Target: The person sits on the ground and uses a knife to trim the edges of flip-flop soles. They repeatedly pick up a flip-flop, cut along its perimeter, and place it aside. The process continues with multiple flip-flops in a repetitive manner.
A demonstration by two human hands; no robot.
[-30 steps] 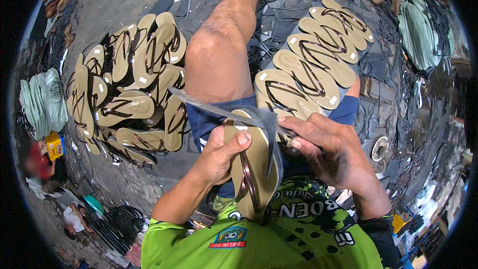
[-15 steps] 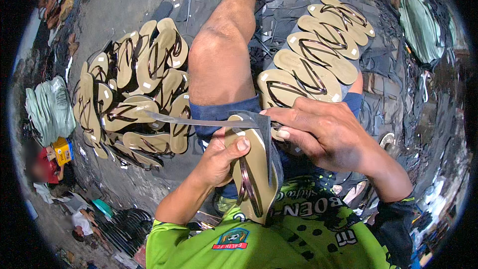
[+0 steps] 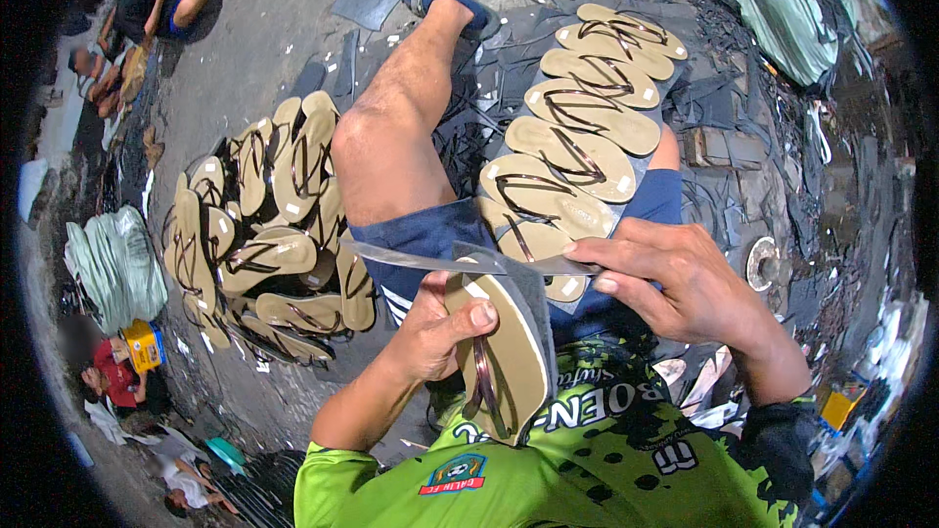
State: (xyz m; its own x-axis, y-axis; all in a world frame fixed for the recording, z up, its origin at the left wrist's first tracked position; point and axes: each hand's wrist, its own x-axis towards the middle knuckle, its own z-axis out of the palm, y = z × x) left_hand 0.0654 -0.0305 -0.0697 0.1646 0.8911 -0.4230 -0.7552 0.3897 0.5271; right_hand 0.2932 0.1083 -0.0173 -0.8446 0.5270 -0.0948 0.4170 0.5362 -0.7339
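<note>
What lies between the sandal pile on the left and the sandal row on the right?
The head view shows the person's left leg and dark scraps between the sandal pile and the sandal row.

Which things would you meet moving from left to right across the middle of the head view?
Pale green folded bundle, loose heap of tan, dark-strapped flip-flops, bare left hand, held tan flip-flop with dark brown straps, bare right hand, round pale disc.

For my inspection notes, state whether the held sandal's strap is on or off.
On: the brown strap forks across the tan sandal gripped in the left hand.
</note>
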